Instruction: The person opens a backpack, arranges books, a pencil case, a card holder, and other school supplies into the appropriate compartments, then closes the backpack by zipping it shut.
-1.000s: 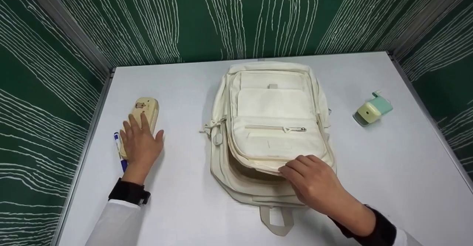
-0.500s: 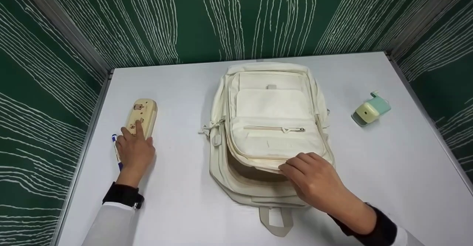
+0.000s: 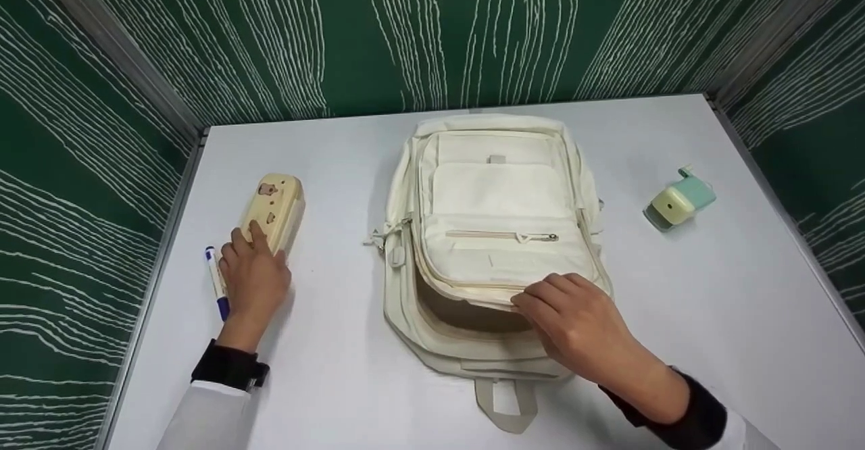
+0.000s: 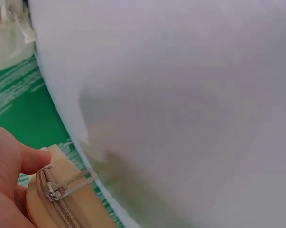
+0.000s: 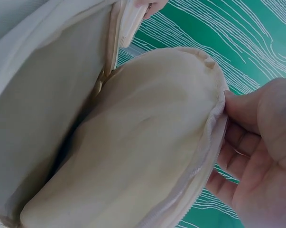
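Observation:
My left hand [image 3: 255, 278] grips the near end of a cream pencil case [image 3: 278, 198] with small bear pictures, at the left of the table. In the left wrist view the thumb presses on the case beside its metal zipper pull [image 4: 54, 191]; the fingers are mostly hidden. A cream backpack [image 3: 500, 190] lies in the middle, its carry handle towards me. With thumb and fingers my right hand [image 3: 586, 328] pinches the edge of its front panel and holds it up. In the right wrist view the pale lining [image 5: 147, 118] shows inside the gaping compartment.
A blue-and-white marker [image 3: 217, 281] lies just left of my left hand. To the right of the backpack stands a green and yellow crank pencil sharpener [image 3: 679, 201]. Green panels with white lines [image 3: 453, 38] border the white table [image 3: 338, 382].
The left hand went from lying spread over the pencil case to gripping its near end. The case has shifted slightly right and turned. My right hand still holds the backpack panel.

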Demonstrator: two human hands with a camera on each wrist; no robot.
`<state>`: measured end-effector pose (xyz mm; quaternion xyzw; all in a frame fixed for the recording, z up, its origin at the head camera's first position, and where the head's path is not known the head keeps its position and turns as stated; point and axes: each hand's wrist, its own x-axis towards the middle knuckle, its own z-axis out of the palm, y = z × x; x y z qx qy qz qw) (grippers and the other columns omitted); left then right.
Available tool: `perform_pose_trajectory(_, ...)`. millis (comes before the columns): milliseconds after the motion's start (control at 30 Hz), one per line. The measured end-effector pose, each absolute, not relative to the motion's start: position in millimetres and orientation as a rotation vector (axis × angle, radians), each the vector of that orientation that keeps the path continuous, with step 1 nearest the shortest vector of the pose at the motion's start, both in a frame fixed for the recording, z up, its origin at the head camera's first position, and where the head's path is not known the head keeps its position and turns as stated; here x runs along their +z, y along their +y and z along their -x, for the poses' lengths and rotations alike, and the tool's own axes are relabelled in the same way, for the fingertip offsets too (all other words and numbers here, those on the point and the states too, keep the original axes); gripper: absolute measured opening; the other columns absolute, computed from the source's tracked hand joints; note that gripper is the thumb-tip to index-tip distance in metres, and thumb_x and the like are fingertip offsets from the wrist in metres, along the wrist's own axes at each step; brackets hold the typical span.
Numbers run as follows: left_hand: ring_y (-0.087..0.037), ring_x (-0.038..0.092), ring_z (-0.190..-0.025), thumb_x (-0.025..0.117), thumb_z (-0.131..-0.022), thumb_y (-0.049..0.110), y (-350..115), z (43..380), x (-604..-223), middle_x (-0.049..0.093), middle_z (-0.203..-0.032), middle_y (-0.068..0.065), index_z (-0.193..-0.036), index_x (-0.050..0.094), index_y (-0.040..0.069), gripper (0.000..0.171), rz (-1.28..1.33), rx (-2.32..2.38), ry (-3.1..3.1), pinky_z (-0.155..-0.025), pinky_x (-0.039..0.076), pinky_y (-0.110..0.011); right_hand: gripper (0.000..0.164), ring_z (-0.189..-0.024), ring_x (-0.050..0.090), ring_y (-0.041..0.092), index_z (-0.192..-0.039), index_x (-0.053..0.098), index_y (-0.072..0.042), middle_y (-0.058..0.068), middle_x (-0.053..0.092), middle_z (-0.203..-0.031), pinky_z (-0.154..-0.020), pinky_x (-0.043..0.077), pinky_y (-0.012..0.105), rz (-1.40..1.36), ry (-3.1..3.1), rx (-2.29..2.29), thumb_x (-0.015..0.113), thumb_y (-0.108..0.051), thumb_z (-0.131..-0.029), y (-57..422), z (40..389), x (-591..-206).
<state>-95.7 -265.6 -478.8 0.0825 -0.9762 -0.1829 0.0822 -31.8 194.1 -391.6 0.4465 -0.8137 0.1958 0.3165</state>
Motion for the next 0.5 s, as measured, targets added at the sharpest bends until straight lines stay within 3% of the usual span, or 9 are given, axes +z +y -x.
perform_pose_trajectory(233, -0.056, 0.033, -0.133, 0.066, -0.097, 0.007, -237.8, 75.5, -467.8, 0.027, -0.155, -0.04, -0.157, 0.03, -0.011, 0.073, -0.053, -0.651, -2.796, -0.108, 0.026, -0.065, 0.029, -0.07, 0.062, 0.021, -0.093, 0.073, -0.004, 0.005, 0.07, -0.086, -0.058, 0.047, 0.035, -1.153, -2.137, 0.524, 0.051, -0.013, -0.11, 192.6, 38.1, -381.2)
perform_pose_trajectory(500, -0.051, 0.034, -0.135, 0.067, -0.094, 0.007, -205.2, 46.9, -460.6, 0.028, -0.158, -0.033, -0.159, 0.03, -0.006, 0.076, 0.215, -0.874, -2.534, -0.106, 0.029, -0.064, 0.026, -0.073, 0.064, 0.023, -0.096, 0.074, -0.003, 0.005, 0.07, -0.087, -0.059, 0.048, 0.038, -1.114, -2.122, 0.564, 0.056, -0.016, -0.109, 191.8, 51.3, -362.8)
